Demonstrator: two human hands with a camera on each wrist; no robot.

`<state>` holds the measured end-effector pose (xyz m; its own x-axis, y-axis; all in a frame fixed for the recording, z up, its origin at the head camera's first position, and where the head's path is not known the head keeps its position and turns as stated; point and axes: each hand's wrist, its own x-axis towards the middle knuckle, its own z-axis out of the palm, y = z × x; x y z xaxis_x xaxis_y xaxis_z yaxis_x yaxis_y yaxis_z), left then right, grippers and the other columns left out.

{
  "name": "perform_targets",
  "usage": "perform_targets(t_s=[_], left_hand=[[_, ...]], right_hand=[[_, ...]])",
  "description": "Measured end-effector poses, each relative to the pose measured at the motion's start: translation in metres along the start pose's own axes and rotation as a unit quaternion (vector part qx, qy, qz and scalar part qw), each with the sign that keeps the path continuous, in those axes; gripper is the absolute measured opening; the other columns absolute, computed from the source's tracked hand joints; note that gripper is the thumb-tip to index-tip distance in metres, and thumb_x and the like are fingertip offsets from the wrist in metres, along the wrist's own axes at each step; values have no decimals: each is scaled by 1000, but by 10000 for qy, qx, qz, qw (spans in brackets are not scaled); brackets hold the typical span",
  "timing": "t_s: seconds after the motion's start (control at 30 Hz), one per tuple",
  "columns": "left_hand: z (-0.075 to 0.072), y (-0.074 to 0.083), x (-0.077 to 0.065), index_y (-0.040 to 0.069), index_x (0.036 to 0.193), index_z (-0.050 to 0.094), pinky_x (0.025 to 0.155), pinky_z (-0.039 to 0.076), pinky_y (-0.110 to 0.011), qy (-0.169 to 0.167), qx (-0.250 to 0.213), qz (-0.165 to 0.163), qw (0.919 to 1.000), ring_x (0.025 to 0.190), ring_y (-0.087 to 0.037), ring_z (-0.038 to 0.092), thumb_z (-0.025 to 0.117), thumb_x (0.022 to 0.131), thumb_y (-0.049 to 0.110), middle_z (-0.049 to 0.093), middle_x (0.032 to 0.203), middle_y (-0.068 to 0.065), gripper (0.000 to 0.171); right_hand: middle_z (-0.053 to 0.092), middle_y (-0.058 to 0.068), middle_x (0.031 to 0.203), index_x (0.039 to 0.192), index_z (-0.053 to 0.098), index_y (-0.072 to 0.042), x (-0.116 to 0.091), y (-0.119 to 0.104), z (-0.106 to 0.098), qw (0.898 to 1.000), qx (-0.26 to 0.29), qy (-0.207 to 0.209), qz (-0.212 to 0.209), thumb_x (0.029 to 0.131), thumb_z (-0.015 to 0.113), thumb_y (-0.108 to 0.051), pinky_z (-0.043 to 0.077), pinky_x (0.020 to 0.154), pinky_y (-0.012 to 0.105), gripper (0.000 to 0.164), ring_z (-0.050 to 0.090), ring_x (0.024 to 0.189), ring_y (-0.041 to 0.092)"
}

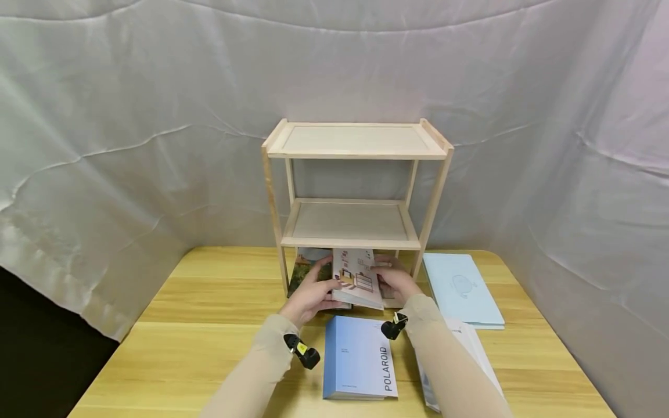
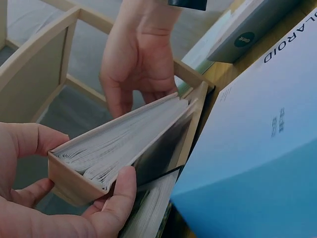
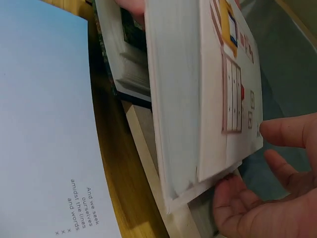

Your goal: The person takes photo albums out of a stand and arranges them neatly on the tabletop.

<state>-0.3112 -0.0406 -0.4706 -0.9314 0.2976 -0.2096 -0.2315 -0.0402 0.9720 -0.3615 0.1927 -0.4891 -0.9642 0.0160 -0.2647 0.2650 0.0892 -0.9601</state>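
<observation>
A thick photo album with a pale illustrated cover is tilted at the lowest level of a wooden shelf rack. My left hand grips its left side; the left wrist view shows thumb and fingers around the spine. My right hand holds the opposite edge, fingers on the cover and below it in the right wrist view. Beside it on the left, a dark green album leans inside the rack, partly covered. In front lies a blue album marked POLAROID.
On the table's right lie a light blue album and a whitish album, the latter partly behind my right forearm. The rack's middle board overhangs both hands. Grey cloth hangs behind and at the sides.
</observation>
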Motion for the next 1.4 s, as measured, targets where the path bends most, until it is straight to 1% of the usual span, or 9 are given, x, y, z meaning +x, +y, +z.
perform_targets(t_s=[0.1,0.23,0.43,0.6,0.7,0.87,1.07,1.23,1.4], left_hand=[[-6,0,-4,33,169,26,91,67,-43,-26,-30,19,10000,70,-16,59,65,102,6,51,144,-29,83],[-14,0,-9,31,169,27,94,66,-47,-89,-50,69,9999,77,-19,68,66,101,4,53,141,-31,83],[-23,0,-19,30,169,27,96,65,-48,-185,-135,130,9997,82,-21,70,64,101,2,55,137,-29,83],[-32,1,-32,30,169,26,99,64,-50,-274,-197,179,9993,80,-18,67,63,101,0,53,136,-29,83],[-37,1,-39,31,169,26,100,63,-51,-318,-204,216,9991,79,-17,65,62,101,-1,56,130,-25,83],[-43,1,-50,35,168,26,100,63,-50,-412,-221,237,9986,80,-16,62,63,100,-3,61,118,-19,85],[-49,0,-62,34,168,23,99,63,-50,-598,-294,239,9975,86,-18,64,62,98,-5,49,129,-26,89],[-54,-2,-72,32,169,20,101,62,-52,-710,-254,273,9968,97,-25,71,61,99,-6,48,136,-31,89],[-59,-7,-82,33,168,19,104,61,-54,-776,-223,244,9964,103,-28,71,62,98,-5,53,134,-30,91]], right_hand=[[65,14,119,156,45,-3,-1,-1,-1,9998,174,-21,128,106,63,-9,55,77,29,53,61,89,18],[67,9,112,154,48,-5,-2,-2,-1,9996,215,-56,165,105,65,-9,57,78,30,53,62,85,16],[67,9,119,152,51,-9,-3,0,-2,9997,219,-79,89,103,69,-10,56,81,30,52,64,93,16],[69,9,115,154,49,-12,-3,1,-2,9984,387,-400,-18,104,69,-12,56,76,29,54,66,90,16],[68,8,112,156,47,-13,-4,0,-2,9970,503,-580,-94,104,69,-12,57,75,29,57,65,89,16],[65,13,124,160,44,-14,-5,-2,0,9958,543,-680,-285,103,68,-10,60,78,30,62,66,96,19],[59,20,138,160,44,-17,-6,-6,1,9948,515,-791,-391,102,68,-5,61,82,31,64,66,104,26],[60,21,137,160,45,-18,-10,-8,2,9928,325,-1001,-579,102,68,-5,60,80,31,64,68,99,24],[61,19,129,159,46,-16,-15,-8,7,9905,73,-1156,-747,101,70,-6,62,79,32,64,67,95,23]])
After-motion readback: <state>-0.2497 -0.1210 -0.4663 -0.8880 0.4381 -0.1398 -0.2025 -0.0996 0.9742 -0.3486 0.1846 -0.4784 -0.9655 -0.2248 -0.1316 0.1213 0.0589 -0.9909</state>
